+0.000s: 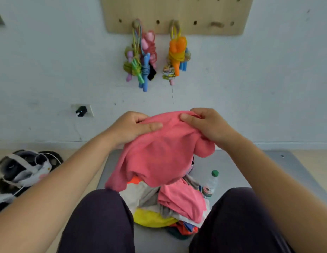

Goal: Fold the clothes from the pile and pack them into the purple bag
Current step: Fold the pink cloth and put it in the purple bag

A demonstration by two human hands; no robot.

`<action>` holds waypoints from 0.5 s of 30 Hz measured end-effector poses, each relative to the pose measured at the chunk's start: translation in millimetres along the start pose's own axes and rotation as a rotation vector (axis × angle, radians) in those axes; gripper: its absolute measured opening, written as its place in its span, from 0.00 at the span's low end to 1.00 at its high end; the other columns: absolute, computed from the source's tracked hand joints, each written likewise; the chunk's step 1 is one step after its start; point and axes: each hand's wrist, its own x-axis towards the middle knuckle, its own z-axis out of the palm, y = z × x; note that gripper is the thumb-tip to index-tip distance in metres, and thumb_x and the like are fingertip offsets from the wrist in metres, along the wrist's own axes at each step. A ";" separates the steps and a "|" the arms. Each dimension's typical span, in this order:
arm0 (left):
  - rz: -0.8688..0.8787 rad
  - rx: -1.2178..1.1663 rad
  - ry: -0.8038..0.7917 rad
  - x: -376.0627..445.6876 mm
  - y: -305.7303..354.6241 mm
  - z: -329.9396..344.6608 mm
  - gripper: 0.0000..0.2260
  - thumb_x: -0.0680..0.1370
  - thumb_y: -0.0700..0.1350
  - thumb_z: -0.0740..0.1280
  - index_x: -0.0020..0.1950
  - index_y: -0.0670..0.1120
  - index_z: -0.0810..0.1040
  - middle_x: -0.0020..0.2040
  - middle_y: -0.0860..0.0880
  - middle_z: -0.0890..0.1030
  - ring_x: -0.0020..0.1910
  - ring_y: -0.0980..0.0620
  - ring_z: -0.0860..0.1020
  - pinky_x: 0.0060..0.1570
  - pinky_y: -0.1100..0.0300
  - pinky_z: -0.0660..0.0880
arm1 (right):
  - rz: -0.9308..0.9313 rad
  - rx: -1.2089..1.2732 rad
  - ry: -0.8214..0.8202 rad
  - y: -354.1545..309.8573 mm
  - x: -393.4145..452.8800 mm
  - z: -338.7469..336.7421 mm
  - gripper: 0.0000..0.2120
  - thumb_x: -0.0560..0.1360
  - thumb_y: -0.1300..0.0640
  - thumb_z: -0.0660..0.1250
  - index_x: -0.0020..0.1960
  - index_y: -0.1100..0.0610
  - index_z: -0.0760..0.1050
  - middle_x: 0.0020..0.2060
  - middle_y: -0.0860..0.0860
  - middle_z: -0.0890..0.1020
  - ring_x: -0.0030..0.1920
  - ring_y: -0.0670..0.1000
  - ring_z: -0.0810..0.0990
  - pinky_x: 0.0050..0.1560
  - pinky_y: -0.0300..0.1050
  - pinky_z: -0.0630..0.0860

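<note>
A pink garment [159, 152] hangs in the air in front of me, above the pile. My left hand [129, 128] pinches its top edge on the left, thumb lying across the cloth. My right hand [204, 125] grips the top edge on the right. Below, between my knees, lies the pile of clothes [168, 207]: another pink piece, grey, white, yellow and orange ones. A small purple patch [191, 168] shows behind the hanging garment's right edge; I cannot tell whether it is the bag.
The pile sits on a grey mat [241, 170]. A water bottle [211, 185] with a green cap lies right of the pile. Shoes and a pale bag [27, 168] lie on the floor at left. Jump ropes [140, 59] hang from a pegboard on the wall ahead.
</note>
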 end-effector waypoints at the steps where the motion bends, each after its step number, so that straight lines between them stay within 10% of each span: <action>1: -0.004 -0.057 0.017 -7.3 7.7 -0.1 0.26 0.63 0.64 0.74 0.42 0.40 0.83 0.35 0.50 0.81 0.34 0.55 0.77 0.37 0.61 0.73 | -0.005 0.023 0.009 -8.6 -8.6 -3.8 0.20 0.73 0.46 0.72 0.38 0.63 0.76 0.32 0.54 0.73 0.34 0.49 0.70 0.36 0.43 0.68; 6: 0.073 0.023 0.149 -13.1 17.0 16.2 0.07 0.73 0.54 0.74 0.46 0.52 0.83 0.46 0.52 0.83 0.40 0.60 0.79 0.41 0.68 0.74 | -0.055 0.114 -0.060 -20.2 -21.1 -5.6 0.23 0.76 0.44 0.67 0.40 0.66 0.76 0.34 0.57 0.73 0.37 0.52 0.70 0.41 0.49 0.68; 15: -0.023 -0.301 -0.037 15.4 -31.2 55.3 0.08 0.72 0.49 0.76 0.47 0.48 0.81 0.41 0.47 0.84 0.42 0.55 0.81 0.46 0.61 0.77 | 0.064 0.288 -0.178 36.6 20.5 34.3 0.18 0.74 0.44 0.68 0.39 0.59 0.81 0.32 0.54 0.80 0.32 0.48 0.76 0.33 0.39 0.73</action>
